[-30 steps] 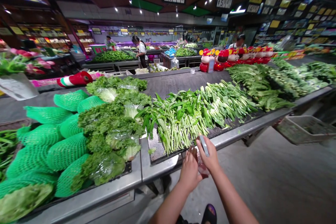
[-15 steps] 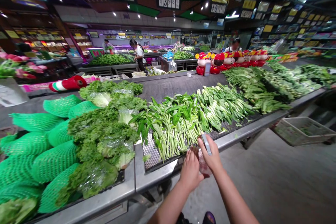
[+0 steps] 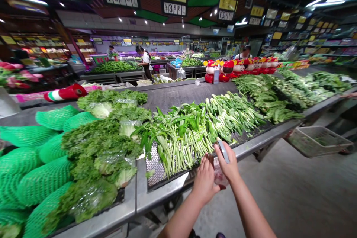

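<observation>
My right hand (image 3: 229,164) is closed around a slim grey strip-like tool (image 3: 223,151) with a pale tip; its exact kind is unclear. A see-through pinkish thing (image 3: 219,174) sits between my two hands, partly hidden by them. My left hand (image 3: 205,176) curves round its left side, fingers forward and thumb beneath. Both hands are at the front metal edge of the display, just before the cut stems of a pile of water spinach (image 3: 181,137). Small leafy greens with pale stalks (image 3: 237,113) lie to its right.
Wrapped lettuces (image 3: 106,156) and green foam-net sleeves (image 3: 44,178) fill the left side. A steel rail (image 3: 256,147) edges the stand. At right, a white crate (image 3: 320,141) stands low. Red figurines (image 3: 240,68) line the back; a person (image 3: 145,61) stands beyond.
The view has shifted slightly, so the produce appears further left. Both hands sit slightly further right and lower in view, keeping the same hold; more of the pinkish thing shows.
</observation>
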Motion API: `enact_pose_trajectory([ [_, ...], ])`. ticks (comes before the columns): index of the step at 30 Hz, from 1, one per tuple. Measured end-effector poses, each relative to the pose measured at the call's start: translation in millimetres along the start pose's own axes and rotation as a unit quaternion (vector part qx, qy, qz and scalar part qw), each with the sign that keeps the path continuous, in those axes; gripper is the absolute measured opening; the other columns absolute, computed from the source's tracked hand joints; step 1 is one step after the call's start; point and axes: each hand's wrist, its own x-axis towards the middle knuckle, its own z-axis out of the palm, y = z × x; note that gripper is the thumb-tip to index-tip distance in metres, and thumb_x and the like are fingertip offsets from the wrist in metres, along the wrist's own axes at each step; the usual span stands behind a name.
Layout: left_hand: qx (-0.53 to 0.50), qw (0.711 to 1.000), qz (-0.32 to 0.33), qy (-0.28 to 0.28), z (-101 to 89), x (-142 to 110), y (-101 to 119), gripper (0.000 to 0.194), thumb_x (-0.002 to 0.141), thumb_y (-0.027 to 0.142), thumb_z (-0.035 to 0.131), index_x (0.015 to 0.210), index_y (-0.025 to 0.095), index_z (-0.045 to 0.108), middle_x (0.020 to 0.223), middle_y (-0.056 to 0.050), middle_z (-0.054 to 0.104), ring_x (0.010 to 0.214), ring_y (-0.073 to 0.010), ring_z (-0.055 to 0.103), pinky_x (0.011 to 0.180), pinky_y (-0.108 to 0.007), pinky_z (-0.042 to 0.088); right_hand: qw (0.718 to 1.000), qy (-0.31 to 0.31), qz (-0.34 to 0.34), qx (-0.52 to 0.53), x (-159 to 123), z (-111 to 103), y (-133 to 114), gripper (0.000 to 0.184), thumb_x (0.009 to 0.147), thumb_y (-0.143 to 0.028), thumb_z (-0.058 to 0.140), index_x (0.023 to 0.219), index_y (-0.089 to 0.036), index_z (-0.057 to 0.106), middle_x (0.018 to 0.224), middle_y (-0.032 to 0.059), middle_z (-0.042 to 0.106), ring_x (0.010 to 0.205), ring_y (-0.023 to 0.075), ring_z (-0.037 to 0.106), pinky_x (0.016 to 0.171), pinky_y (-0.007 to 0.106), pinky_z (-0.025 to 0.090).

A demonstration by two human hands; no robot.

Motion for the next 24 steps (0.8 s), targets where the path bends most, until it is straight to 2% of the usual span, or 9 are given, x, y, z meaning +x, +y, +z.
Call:
enact_pose_trajectory([
  [5,-0.001,1.000,-0.009,-0.002,-2.0,14,7,0.102,0.061,0.039,0.074,0.137,0.012,0.012,0.143,-0.020,0.022,0.134,-0.0318,0.013,0.110,-0.048,0.019,1.000,0.006,-0.004,-0.006,14,-6,3,0.028,0.085,-0.040,0.046,0.099,-0.020,0.058,0.088,0.0065,0.065,0.081,0.0198,0.060,0.075,0.033,0.048],
  [13,0.006,1.000,-0.009,0.005,2.7,24,10,0.096,0.061,0.026,0.075,0.136,0.014,0.016,0.144,-0.017,0.022,0.135,-0.0286,0.008,0.110,-0.046,0.020,0.999,0.037,-0.004,-0.026,24,-13,21,0.032,0.085,-0.043,0.044,0.098,-0.019,0.060,0.084,0.0086,0.064,0.077,0.0214,0.060,0.071,0.035,0.048],
  [18,0.002,1.000,-0.008,0.007,5.4,31,19,0.096,0.062,0.027,0.076,0.135,0.014,0.016,0.143,-0.018,0.024,0.135,-0.0298,0.011,0.110,-0.046,0.018,1.000,0.017,0.006,-0.007,34,-20,24,0.031,0.083,-0.044,0.046,0.098,-0.020,0.060,0.087,0.0059,0.064,0.082,0.0195,0.060,0.077,0.032,0.047],
  [24,-0.002,1.000,-0.004,0.015,9.4,33,23,0.097,0.061,0.023,0.076,0.135,0.015,0.014,0.143,-0.018,0.023,0.135,-0.0299,0.011,0.110,-0.047,0.019,0.999,0.029,-0.011,-0.030,31,-24,26,0.030,0.086,-0.042,0.042,0.094,-0.018,0.059,0.079,0.0065,0.063,0.073,0.0190,0.058,0.071,0.032,0.046],
])
